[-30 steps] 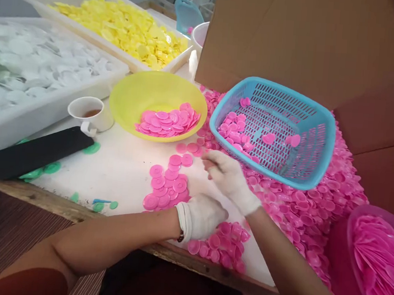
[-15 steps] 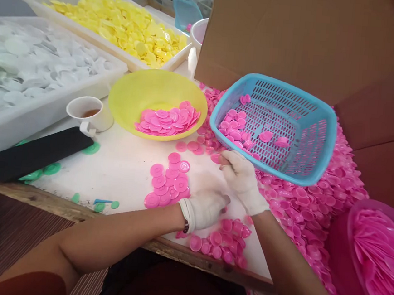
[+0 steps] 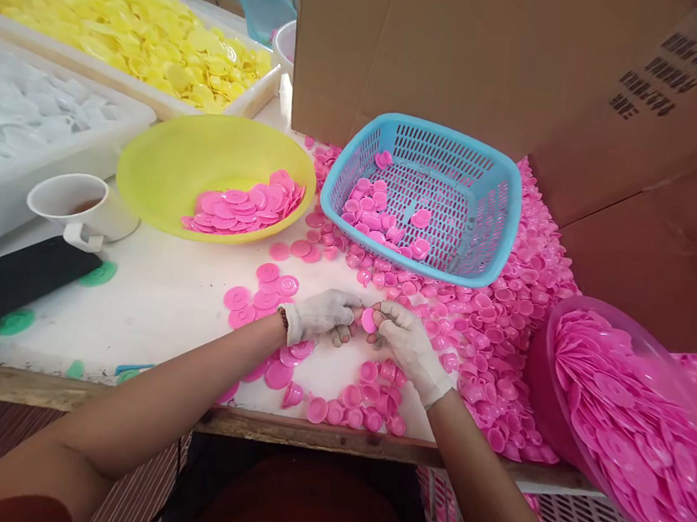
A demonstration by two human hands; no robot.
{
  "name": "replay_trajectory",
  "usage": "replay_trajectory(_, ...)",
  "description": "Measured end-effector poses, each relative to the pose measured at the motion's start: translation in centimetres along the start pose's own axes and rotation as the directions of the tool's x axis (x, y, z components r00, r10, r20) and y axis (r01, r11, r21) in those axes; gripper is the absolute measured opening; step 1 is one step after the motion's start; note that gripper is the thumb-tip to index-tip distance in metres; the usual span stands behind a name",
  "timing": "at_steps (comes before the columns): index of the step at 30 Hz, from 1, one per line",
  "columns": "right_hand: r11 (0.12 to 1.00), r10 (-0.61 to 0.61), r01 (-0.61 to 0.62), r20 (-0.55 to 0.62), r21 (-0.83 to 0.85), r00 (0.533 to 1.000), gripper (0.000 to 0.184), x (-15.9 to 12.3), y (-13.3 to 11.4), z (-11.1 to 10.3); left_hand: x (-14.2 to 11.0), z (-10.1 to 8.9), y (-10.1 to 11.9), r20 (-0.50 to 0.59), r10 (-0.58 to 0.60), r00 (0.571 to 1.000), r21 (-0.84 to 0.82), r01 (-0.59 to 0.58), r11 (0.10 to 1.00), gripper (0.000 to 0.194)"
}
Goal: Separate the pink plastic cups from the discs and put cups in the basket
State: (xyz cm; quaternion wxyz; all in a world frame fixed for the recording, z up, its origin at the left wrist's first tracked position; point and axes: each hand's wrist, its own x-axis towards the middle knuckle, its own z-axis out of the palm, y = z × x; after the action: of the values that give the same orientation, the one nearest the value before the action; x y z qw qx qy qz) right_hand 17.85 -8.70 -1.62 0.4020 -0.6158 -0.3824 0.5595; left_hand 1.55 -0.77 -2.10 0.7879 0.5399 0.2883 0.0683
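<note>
Head view: pink pieces (image 3: pixel 237 210) in bowl (image 3: pixel 164 154), basket (image 3: pixel 451 229), tub (image 3: pixel 547 389).

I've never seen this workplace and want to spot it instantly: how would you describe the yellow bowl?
Start from the big cardboard box at the back, then the blue basket in front of it. Just left of that basket sits the yellow bowl. Unlike the slotted basket, it is round and solid-walled, with flat pink discs heaped inside.
</note>
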Motion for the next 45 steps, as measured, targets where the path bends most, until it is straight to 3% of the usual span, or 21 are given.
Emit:
replay_trajectory(7, 0.998, 0.0, -0.002, -0.039, -0.064, 0.999, 0.021, 0.3, 0.3, 0.3, -0.3, 0.9, 0.5, -0.103, -0.01, 0.995, -0.012, 0.009, 1.0, 0.028)
replay_trajectory(10, 0.983, -0.01, 0.001, -0.05, -0.183, 0.999, 0.018, 0.5, 0.1, 0.6, -0.6, 1.3, 0.9, -0.132, -0.012, 0.991, 0.103, 0.026, 0.994, 0.026)
replay_trajectory(13, 0.957, 0.015, -0.024, -0.034, -0.289, 0.999, 0.015, 0.9, -0.4, 0.9, -0.6, 1.3, 0.8, -0.265, -0.026, 0.964, 0.241, 0.092, 0.966, 0.026)
replay_trajectory(15, 0.942, 0.05, -0.053, -0.016, -0.332, 0.999, 0.014, 1.3, -0.8, 1.1, -0.5, 1.0, 0.5, -0.325, 0.05, 0.944, 0.383, 0.083, 0.92, 0.022)
replay_trajectory(18, 0.93, 0.087, -0.074, 0.021, -0.359, 0.996, 0.012, 1.8, -1.1, 1.3, -0.7, 0.3, 0.4, -0.325, 0.25, 0.912, 0.59, -0.011, 0.807, 0.011)
replay_trajectory(19, 0.928, 0.098, -0.078, 0.035, -0.363, 0.995, 0.012, 1.9, -1.1, 1.4, -0.8, 0.2, 0.5, -0.33, 0.246, 0.911, 0.589, -0.004, 0.808, 0.01)
replay_trajectory(22, 0.924, 0.135, -0.11, 0.045, -0.366, 0.99, 0.014, 2.2, -1.1, 1.8, -1.2, 0.1, 1.2, -0.334, -0.002, 0.943, 0.371, 0.133, 0.919, 0.012)
replay_trajectory(24, 0.925, 0.178, -0.152, 0.042, -0.349, 0.983, 0.015, 2.3, -1.2, 2.1, -1.2, 0.3, 1.4, -0.314, -0.102, 0.944, 0.247, 0.186, 0.951, 0.012)
replay_trajectory(28, 0.946, 0.24, -0.213, 0.085, -0.246, 0.967, 0.019, 2.3, -1.1, 2.1, -0.7, 0.4, 1.0, -0.335, -0.065, 0.94, 0.205, 0.14, 0.969, 0.012)
replay_trajectory(33, 0.986, 0.16, -0.149, 0.159, -0.077, 0.974, 0.022, 2.2, -0.3, 1.6, -0.6, 0.3, 1.1, -0.293, -0.094, 0.951, 0.066, 0.118, 0.991, 0.011)
replay_trajectory(38, 0.984, 0.168, -0.157, 0.144, -0.085, 0.975, 0.026, 2.1, -0.1, 1.7, -1.0, 0.2, 1.7, -0.289, -0.075, 0.954, 0.061, 0.097, 0.993, 0.011)
replay_trajectory(45, 0.973, 0.201, -0.178, 0.156, -0.15, 0.967, 0.022, 2.1, -0.1, 1.6, 0.0, 0.1, 0.2, -0.333, -0.129, 0.934, 0.063, 0.158, 0.985, 0.012)
